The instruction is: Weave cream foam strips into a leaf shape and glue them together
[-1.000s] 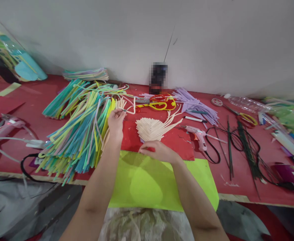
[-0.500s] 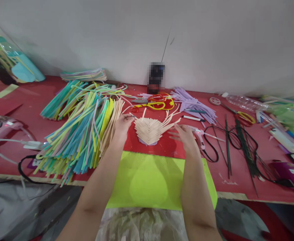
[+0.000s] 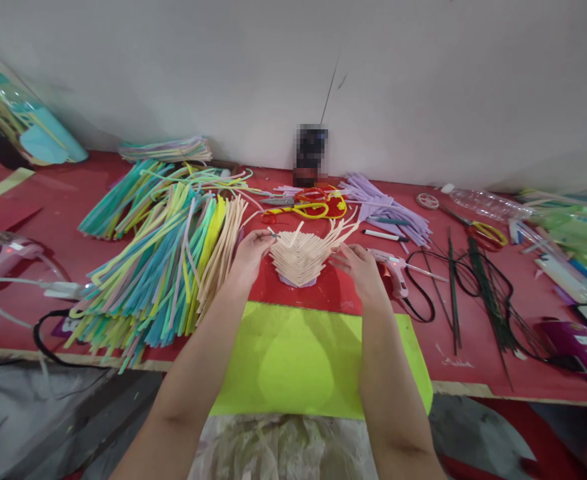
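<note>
A fan-shaped piece woven from cream foam strips (image 3: pixel 298 259) lies on the red table (image 3: pixel 473 360) in front of me. My left hand (image 3: pixel 248 259) is at its left edge, with thumb and fingers pinched on the end of a cream strip at the piece's upper left. At the right edge is my right hand (image 3: pixel 362 270), its fingers stretched out and touching the loose strip ends there. A lime green sheet (image 3: pixel 298 353) lies under my forearms at the table's front edge.
A big pile of coloured foam strips (image 3: pixel 158 260) fills the left. Yellow and red scissors (image 3: pixel 311 203) and lilac strips (image 3: pixel 388 210) lie behind the piece. A pink glue gun (image 3: pixel 396 273) and black wires (image 3: pixel 478 287) lie right; another glue gun (image 3: pixel 8 257) is far left.
My left hand came from the strip pile to the woven piece with a cream strip. My right hand lifted off the piece's near side, swung right, then settled on its right edge.
</note>
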{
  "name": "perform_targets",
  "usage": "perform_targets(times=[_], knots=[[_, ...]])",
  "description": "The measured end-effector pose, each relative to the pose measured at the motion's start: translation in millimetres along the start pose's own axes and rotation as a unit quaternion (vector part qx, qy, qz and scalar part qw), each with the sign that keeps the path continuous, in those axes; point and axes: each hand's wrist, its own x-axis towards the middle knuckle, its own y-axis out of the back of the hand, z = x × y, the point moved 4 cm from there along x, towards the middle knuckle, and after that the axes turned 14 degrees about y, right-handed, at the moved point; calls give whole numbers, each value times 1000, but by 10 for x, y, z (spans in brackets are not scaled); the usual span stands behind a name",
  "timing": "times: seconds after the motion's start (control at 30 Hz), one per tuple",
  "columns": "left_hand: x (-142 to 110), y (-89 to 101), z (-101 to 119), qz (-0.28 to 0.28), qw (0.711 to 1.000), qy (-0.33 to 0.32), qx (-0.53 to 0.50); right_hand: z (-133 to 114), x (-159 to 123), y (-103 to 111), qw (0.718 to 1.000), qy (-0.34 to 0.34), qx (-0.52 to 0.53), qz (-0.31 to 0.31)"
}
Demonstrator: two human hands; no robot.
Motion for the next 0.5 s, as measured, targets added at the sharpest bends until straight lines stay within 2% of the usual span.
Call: perform_targets(times=[0.2, 0.5], knots=[[-17, -13, -10, -12, 1000, 6, -19, 22, 31, 7, 1000, 17, 18, 12], [45, -1, -56, 0, 1000, 19, -22, 74, 17, -17, 1000, -6, -26, -15]])
